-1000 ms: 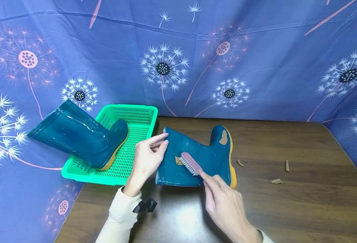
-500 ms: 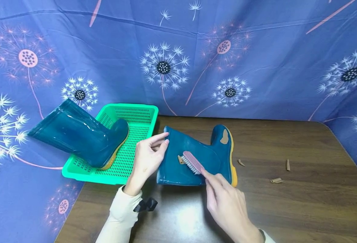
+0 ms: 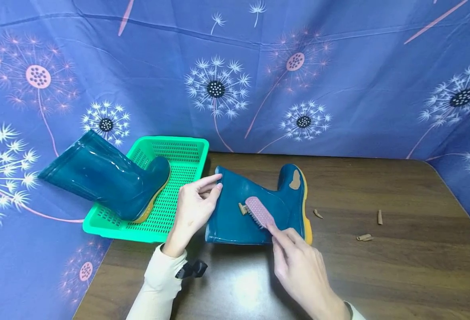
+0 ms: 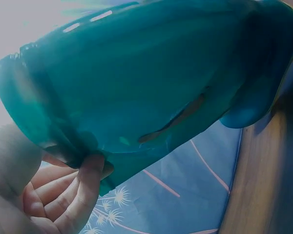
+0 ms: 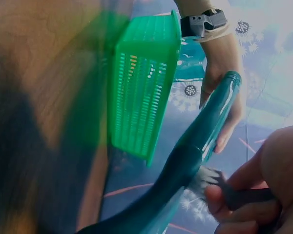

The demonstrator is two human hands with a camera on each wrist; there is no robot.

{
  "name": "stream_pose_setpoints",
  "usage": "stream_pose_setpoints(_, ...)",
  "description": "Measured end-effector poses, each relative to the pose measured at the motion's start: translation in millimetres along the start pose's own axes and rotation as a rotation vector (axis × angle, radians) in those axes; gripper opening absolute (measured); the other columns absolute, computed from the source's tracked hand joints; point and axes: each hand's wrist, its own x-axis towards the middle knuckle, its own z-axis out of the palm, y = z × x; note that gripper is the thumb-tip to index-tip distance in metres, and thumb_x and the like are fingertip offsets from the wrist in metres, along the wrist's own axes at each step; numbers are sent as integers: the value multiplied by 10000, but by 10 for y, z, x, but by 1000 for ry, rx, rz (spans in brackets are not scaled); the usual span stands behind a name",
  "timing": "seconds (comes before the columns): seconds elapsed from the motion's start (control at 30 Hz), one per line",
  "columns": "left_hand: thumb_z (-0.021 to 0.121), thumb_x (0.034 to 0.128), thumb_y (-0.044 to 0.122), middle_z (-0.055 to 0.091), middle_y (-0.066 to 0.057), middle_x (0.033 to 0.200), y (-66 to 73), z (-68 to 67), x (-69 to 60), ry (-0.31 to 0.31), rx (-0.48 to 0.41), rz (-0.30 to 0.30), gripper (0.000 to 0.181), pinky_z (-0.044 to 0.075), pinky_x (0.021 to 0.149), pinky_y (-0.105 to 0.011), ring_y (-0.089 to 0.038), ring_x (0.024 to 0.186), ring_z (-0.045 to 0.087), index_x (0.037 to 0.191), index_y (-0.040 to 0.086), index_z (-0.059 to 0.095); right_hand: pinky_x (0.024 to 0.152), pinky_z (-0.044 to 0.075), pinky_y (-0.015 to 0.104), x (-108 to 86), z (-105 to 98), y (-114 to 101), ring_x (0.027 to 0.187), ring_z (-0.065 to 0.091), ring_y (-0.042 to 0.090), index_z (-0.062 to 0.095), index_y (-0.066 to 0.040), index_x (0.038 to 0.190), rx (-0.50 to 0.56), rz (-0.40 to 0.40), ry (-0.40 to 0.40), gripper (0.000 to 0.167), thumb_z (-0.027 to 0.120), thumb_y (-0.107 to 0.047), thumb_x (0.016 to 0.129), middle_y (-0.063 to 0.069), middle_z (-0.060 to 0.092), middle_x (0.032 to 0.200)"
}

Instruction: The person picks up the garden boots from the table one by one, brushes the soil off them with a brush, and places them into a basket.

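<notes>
Presently, in the head view, a teal rubber boot (image 3: 235,222) is held just right of the green plastic basket (image 3: 177,153); a second rubber boot (image 3: 107,178) leans inside the basket. A pink-backed bristle brush (image 3: 259,211) sits farther right of the basket, over the held boot's shaft. Left wrist view: the left hand (image 4: 61,195) pinches the cuff. Right wrist view: the right hand (image 5: 282,168) grasps the brush handle.

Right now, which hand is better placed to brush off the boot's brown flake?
Likely the right hand: it holds the brush beside the flake; the left hand pinches the boot at its opening.
</notes>
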Motion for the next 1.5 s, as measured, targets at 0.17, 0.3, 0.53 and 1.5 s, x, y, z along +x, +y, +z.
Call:
stream_pose_setpoints(0.17, 717, 1027, 201, 837, -56, 1034, -5, 0, -5, 17, -6, 18, 300, 507, 537, -228, -118, 687, 732, 1320, 167, 771, 476, 339, 102, 14, 32, -25, 607, 420, -80, 740, -144, 1361, 78, -60, -13, 437, 788, -48, 937, -28, 699, 946)
stream_pose_setpoints(0.3, 717, 1026, 200, 838, -51, 1014, -10, 7, -5, 11, -1, 21, 295, 458, 507, -232, -123, 660, 712, 1313, 164, 775, 468, 330, 124, 13, 33, -21, 578, 374, -76, 749, -141, 1344, 21, 1, -35, 412, 789, -64, 941, -21, 688, 912)
stream_pose_setpoints(0.53, 706, 1035, 216, 836, -57, 1057, 1, 16, 5, -2, -6, 16, 308, 512, 546, -237, -113, 711, 745, 1333, 165, 763, 484, 385, 161, 24, 17, 5, 603, 426, -28, 742, -127, 1350, 46, 102, 5, 384, 759, -79, 970, -34, 667, 887)
stream_pose_setpoints(1.5, 713, 1030, 207, 837, -42, 1017, -12, 26, 5, 8, -14, 30, 293, 461, 521, -236, -114, 627, 678, 1313, 169, 775, 414, 235, 155, 2, -23, -31, 497, 285, -15, 733, -110, 1342, -151, 59, 116, 414, 773, -57, 933, 65, 671, 902)
